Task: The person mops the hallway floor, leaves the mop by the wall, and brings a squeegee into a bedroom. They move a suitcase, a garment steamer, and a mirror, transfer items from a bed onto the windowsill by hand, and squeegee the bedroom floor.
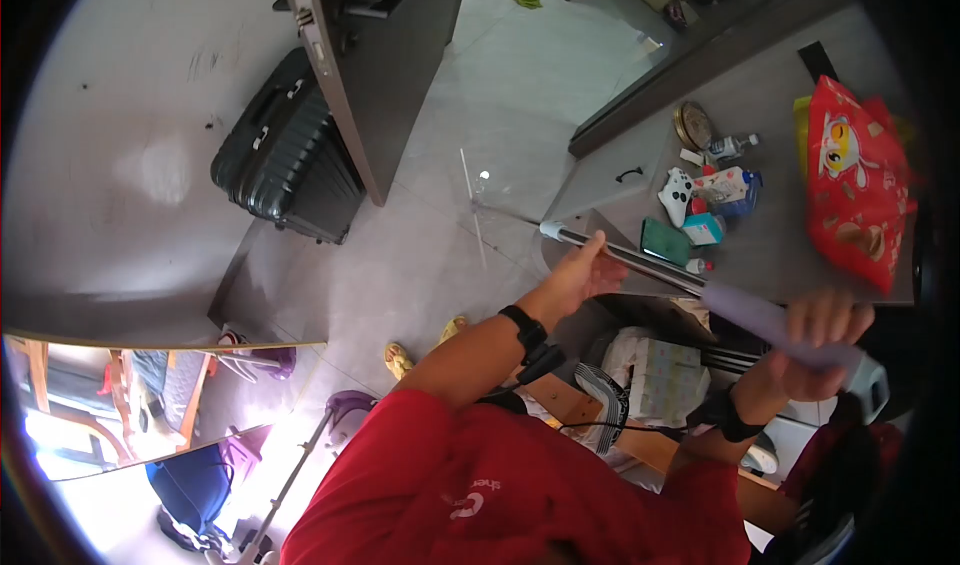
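Both hands are on a long-handled floor squeegee [650,267], a metal tube with a pale purple grip. My right hand [822,340] is wrapped round the grip near its grey end. Farther down the tube, my left hand [585,270] is curled about the metal, thumb on top. Beyond a white joint, a thin rod leads to a narrow pale blade lying across the grey tiled floor [400,255]. The blade is faint and hard to make out.
A black suitcase [285,155] stands behind the open dark door [395,85]. On the cabinet to the right are a white game controller [677,197], a green phone-like item [665,242], and a red bag [855,185]. Yellow slippers [398,360] lie near my feet.
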`<state>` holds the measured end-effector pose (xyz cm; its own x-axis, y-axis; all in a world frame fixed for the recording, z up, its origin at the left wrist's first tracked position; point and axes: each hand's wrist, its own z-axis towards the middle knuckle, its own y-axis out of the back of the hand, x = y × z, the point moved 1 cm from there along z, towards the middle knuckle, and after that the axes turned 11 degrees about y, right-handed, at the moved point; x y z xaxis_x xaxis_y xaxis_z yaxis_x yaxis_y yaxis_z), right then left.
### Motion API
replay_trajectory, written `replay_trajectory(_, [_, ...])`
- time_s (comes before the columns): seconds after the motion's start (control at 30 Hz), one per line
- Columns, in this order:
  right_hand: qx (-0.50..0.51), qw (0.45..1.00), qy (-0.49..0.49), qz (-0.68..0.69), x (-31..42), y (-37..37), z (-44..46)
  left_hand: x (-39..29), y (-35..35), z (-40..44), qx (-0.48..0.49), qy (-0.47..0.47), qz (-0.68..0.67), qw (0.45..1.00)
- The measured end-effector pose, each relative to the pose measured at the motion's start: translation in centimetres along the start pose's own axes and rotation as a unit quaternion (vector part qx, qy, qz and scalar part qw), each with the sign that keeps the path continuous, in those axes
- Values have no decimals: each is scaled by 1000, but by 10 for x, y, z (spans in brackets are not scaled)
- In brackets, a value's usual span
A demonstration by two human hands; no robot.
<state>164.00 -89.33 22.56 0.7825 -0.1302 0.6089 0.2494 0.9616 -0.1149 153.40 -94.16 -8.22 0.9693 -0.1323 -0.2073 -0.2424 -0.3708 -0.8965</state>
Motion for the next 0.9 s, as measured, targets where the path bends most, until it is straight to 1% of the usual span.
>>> replay_trajectory(0.03, [-144, 987, 53, -38, 9, 6, -2, 1, -3, -10, 13, 35, 38, 999])
replay_trajectory(0.07, [-146, 986, 71, -41, 16, 17, -3, 4, 4, -18, 12, 41, 45, 998])
replay_trajectory(0.1, [-148, 984, 89, -44, 23, 31, -3, 10, 16, -26, 16, 91, 100, 991])
replay_trajectory(0.13, [-146, 986, 73, -39, 25, 41, -4, 14, 29, -35, 20, 139, 153, 978])
replay_trajectory(0.17, [-151, 984, 79, -42, 24, 49, -3, 12, 43, -48, -9, 158, 183, 970])
replay_trajectory(0.2, [-107, 993, 51, -6, 21, 55, 0, 10, 62, -63, -38, 177, 213, 960])
replay_trajectory(0.23, [-63, 997, 22, 31, 19, 60, 2, 14, 98, -73, -71, 170, 191, 964])
replay_trajectory(0.27, [-60, 997, 26, 32, 15, 61, 5, 16, 135, -87, -105, 161, 168, 967])
replay_trajectory(0.33, [-69, 997, 19, 33, 8, 68, 9, 7, 189, -138, -210, 149, 159, 953])
replay_trajectory(0.37, [-75, 996, 7, 36, 5, 73, 10, 10, 221, -164, -280, 123, 145, 941])
replay_trajectory(0.4, [-79, 996, 0, 41, 0, 81, 9, 13, 249, -196, -321, 92, 166, 928])
replay_trajectory(0.43, [-82, 996, -6, 46, -9, 91, 8, 14, 270, -225, -390, 103, 171, 899])
replay_trajectory(0.47, [-65, 997, -10, 41, -18, 103, 7, 20, 300, -256, -427, 106, 150, 885])
replay_trajectory(0.5, [-87, 996, -20, 29, -26, 117, 2, 26, 330, -283, -478, 110, 156, 857])
replay_trajectory(0.53, [-110, 993, -30, 15, -34, 131, -3, 46, 398, -317, -452, 121, 309, 828])
replay_trajectory(0.57, [-126, 992, -24, 7, -39, 146, -2, 41, 374, -332, -516, 149, 275, 798])
replay_trajectory(0.6, [-156, 987, -8, -40, -44, 161, -1, 32, 344, -344, -575, 175, 241, 762])
replay_trajectory(0.63, [-200, 974, 4, -106, -49, 177, -3, 40, 360, -358, -594, 160, 240, 751])
replay_trajectory(0.67, [-289, 942, -19, -170, -55, 192, -5, 47, 369, -363, -654, 118, 140, 734])
replay_trajectory(0.7, [-342, 909, -51, -233, -62, 209, -8, 53, 373, -368, -637, 93, 125, 755])
replay_trajectory(0.73, [-394, 883, -39, -252, -64, 216, -7, 51, 361, -365, -642, 93, 97, 755])
replay_trajectory(0.77, [-399, 879, -30, -261, -60, 220, -10, 52, 349, -357, -657, 85, 99, 742])
replay_trajectory(0.83, [-425, 862, -46, -272, -51, 226, -17, 53, 347, -344, -603, 85, 103, 786])
replay_trajectory(0.9, [-445, 846, -42, -292, -38, 225, -21, 48, 326, -320, -533, 97, 151, 827])
